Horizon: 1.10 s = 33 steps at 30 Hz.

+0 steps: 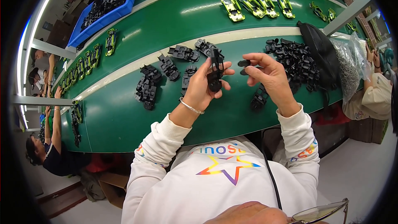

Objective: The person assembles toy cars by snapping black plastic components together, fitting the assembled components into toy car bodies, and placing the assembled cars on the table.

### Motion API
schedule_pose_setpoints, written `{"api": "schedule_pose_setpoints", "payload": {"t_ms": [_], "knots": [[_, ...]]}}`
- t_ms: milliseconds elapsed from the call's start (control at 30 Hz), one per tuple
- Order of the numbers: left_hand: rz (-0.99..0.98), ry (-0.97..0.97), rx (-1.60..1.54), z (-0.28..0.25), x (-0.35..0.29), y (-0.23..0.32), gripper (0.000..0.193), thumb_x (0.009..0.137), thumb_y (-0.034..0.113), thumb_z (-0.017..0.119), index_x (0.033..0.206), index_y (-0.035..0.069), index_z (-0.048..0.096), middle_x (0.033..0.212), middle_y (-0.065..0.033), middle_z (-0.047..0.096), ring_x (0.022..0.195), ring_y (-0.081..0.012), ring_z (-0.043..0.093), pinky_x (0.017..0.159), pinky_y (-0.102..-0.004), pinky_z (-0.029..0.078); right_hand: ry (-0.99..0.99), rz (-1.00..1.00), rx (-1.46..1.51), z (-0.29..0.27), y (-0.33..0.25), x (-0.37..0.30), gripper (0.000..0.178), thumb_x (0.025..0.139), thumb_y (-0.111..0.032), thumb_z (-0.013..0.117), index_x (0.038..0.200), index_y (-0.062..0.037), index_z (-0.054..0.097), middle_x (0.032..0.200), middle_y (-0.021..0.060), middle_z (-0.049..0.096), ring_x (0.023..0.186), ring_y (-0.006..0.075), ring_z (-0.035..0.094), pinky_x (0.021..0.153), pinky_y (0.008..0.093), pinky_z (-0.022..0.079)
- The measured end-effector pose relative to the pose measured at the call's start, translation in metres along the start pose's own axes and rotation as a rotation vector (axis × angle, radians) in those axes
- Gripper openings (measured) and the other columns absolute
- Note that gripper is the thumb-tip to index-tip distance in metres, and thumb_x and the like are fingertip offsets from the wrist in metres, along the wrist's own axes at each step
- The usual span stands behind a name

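Observation:
My left hand (202, 84) is closed round a black toy car chassis (215, 71), which stands tilted upward in the fingers. Across from it, my right hand (268, 77) pinches small dark pieces (244, 67) between thumb and fingers; their exact kind is too small to tell. A gap separates the two hands. Several similar black chassis (169, 67) lie loosely grouped on the green table to the left of my left hand. Just below my right hand rests another black chassis (259, 98). A heap of small black plastic parts (295, 60) spreads to the right.
Beyond a pale rail, green toy car bodies (232, 7) sit on a green belt (178, 16). A blue crate (132, 0) of black parts stands far left. A black bag (318, 56) and clear plastic bag (352, 64) border the right side. Other people work nearby.

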State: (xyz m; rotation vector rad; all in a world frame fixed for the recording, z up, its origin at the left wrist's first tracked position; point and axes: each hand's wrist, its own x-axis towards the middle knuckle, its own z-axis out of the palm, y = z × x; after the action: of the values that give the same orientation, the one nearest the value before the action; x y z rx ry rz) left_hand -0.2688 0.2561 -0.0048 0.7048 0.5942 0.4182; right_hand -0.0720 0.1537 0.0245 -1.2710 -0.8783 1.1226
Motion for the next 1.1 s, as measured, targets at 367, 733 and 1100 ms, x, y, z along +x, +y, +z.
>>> {"api": "schedule_pose_setpoints", "payload": {"t_ms": [367, 733, 1100], "knots": [[0.150, 0.054, 0.238, 0.016, -0.031, 0.007, 0.037, 0.100, 0.029, 0.059, 0.120, -0.002, 0.058, 0.113, -0.0118, 0.066, 0.086, -0.0141, 0.067, 0.052, -0.0211, 0.045, -0.135, -0.116, 0.030, 0.018, -0.004, 0.012, 0.029, 0.094, -0.006, 0.065, 0.123, -0.0042, 0.065, 0.098, 0.0016, 0.061, 0.078, 0.0070, 0.063, 0.070, 0.0203, 0.053], [0.422, 0.260, 0.504, 0.002, -0.019, -0.005, 0.025, 0.102, 0.026, 0.058, 0.112, 0.004, 0.053, 0.090, -0.0034, 0.064, 0.065, -0.0052, 0.056, 0.053, -0.0178, 0.040, -0.061, -0.074, 0.021, 0.035, 0.001, 0.024, 0.025, 0.093, -0.009, 0.068, 0.117, -0.0019, 0.066, 0.098, 0.0024, 0.069, 0.084, 0.0069, 0.065, 0.074, 0.0215, 0.054], [0.410, 0.259, 0.485, 0.007, -0.011, -0.001, 0.029, 0.103, 0.032, 0.054, 0.106, 0.003, 0.051, 0.082, -0.0015, 0.057, 0.060, -0.0062, 0.051, 0.050, -0.0212, 0.038, 0.027, -0.255, -0.339, 0.038, 0.003, 0.024, 0.018, 0.084, -0.006, 0.075, 0.101, -0.0033, 0.072, 0.093, 0.0028, 0.062, 0.074, 0.0097, 0.060, 0.070, 0.0216, 0.049]]}}
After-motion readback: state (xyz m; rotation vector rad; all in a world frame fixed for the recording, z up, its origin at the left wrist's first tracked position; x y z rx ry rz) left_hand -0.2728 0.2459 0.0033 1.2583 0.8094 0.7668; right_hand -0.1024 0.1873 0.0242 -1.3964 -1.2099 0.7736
